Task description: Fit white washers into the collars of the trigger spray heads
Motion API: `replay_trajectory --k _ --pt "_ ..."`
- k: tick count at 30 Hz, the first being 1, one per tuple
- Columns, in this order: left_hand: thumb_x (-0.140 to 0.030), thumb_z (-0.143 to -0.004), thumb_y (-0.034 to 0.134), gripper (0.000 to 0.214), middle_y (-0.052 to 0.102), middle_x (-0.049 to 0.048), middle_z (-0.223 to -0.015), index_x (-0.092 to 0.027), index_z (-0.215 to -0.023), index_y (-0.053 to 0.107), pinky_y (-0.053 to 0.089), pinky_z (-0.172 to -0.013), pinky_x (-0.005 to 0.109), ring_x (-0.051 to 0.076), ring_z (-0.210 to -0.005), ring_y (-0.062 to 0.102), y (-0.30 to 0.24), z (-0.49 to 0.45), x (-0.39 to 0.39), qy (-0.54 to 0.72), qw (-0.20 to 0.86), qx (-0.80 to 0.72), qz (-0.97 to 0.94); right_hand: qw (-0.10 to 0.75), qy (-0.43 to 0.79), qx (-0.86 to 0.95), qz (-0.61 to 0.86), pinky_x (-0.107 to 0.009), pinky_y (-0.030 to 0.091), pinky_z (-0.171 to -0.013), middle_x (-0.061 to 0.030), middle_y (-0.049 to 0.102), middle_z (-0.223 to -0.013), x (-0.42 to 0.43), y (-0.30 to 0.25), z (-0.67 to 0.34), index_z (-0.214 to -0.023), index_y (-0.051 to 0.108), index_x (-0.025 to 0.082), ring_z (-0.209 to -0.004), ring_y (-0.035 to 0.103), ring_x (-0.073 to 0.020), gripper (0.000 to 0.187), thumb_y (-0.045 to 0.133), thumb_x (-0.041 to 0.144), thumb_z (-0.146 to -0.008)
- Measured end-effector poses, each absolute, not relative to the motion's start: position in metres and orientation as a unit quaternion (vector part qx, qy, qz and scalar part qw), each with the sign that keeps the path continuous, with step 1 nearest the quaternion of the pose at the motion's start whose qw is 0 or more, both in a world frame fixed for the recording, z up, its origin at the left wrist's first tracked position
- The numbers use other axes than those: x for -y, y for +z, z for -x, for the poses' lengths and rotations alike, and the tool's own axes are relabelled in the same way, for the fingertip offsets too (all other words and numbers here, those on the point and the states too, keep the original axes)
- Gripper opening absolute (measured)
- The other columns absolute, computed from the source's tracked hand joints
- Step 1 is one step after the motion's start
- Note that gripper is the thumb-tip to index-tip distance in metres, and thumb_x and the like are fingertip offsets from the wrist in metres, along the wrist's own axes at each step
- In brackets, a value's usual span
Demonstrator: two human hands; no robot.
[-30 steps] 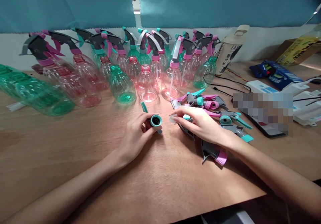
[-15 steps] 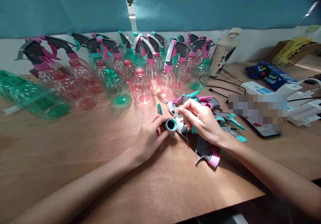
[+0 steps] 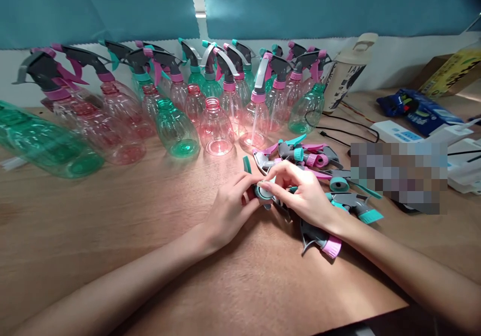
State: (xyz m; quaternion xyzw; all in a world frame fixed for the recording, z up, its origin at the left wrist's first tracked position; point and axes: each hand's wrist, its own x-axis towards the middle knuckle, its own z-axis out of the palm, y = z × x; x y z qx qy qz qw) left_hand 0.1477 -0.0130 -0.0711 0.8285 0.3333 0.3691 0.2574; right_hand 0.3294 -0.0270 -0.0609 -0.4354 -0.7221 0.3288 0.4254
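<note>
My left hand (image 3: 233, 203) is closed around a teal and grey spray head (image 3: 259, 191), its teal collar turned up toward me. A teal trigger tip shows above the fingers. My right hand (image 3: 300, 190) pinches a small whitish translucent piece (image 3: 267, 185) right at the collar's opening, which it partly covers. How deep the piece sits there I cannot tell. Beside and beneath my right hand lies a pile of loose grey spray heads with teal or pink collars, among them a pink-collared spray head (image 3: 330, 246) and a teal-collared one (image 3: 370, 215).
Behind my hands stand several pink and green bottles, many with spray heads; an open green bottle (image 3: 176, 130) and an open pink bottle (image 3: 217, 130) are in front. Green bottles (image 3: 56, 145) lie at left. A tumbler (image 3: 347, 75), black cable (image 3: 349, 129), blue packet (image 3: 421, 110) and power strip (image 3: 398, 133) are at right.
My right hand has brought the whitish piece left and down onto the spray head's collar, whose dark opening was in plain sight before. The whole view has shifted slightly.
</note>
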Motion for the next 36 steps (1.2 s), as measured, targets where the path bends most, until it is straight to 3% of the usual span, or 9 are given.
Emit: replay_trajectory --k 9,17,25,36 --pt "-0.001 -0.078 0.063 0.034 0.059 -0.0009 -0.090 -0.019 -0.107 0.062 0.045 -0.061 0.020 0.010 -0.070 0.054 -0.069 -0.148 0.013 0.360 0.295 -0.342 -0.816 0.466 0.324 0.697 0.438 -0.023 0.046 -0.052 0.0030 0.058 -0.072 0.022 -0.048 -0.339 -0.091 0.054 0.020 -0.059 0.055 -0.0106 0.019 0.064 0.035 -0.086" --pt "-0.008 -0.081 0.065 0.029 0.059 -0.0009 -0.087 -0.019 -0.108 0.061 0.045 -0.059 0.020 0.010 -0.069 0.053 -0.067 -0.148 0.011 0.350 0.305 -0.353 -0.812 0.304 0.286 0.808 0.416 -0.025 0.051 -0.065 0.0000 0.064 -0.087 0.023 -0.023 -0.352 -0.098 0.055 0.020 -0.073 0.062 -0.0125 0.017 0.063 0.018 -0.084" --pt "-0.005 -0.082 0.061 0.034 0.059 0.0003 -0.091 -0.020 -0.111 0.059 0.048 -0.061 0.022 0.010 -0.068 0.055 -0.070 -0.146 0.014 0.331 0.258 -0.340 -0.842 0.289 0.228 0.835 0.408 -0.021 0.049 -0.063 0.0006 0.063 -0.089 0.025 -0.028 -0.350 -0.103 0.054 0.021 -0.073 0.060 -0.0107 0.023 0.062 0.016 -0.082" --pt "-0.007 -0.086 0.059 0.034 0.061 0.0024 -0.096 -0.020 -0.117 0.056 0.051 -0.071 0.026 0.013 -0.079 0.059 -0.072 -0.146 0.016 0.360 0.196 -0.334 -0.849 0.302 0.111 0.860 0.395 -0.028 0.051 -0.072 -0.0059 0.066 -0.098 0.027 -0.031 -0.351 -0.103 0.052 0.020 -0.087 0.064 -0.0188 0.024 0.061 0.017 -0.081"
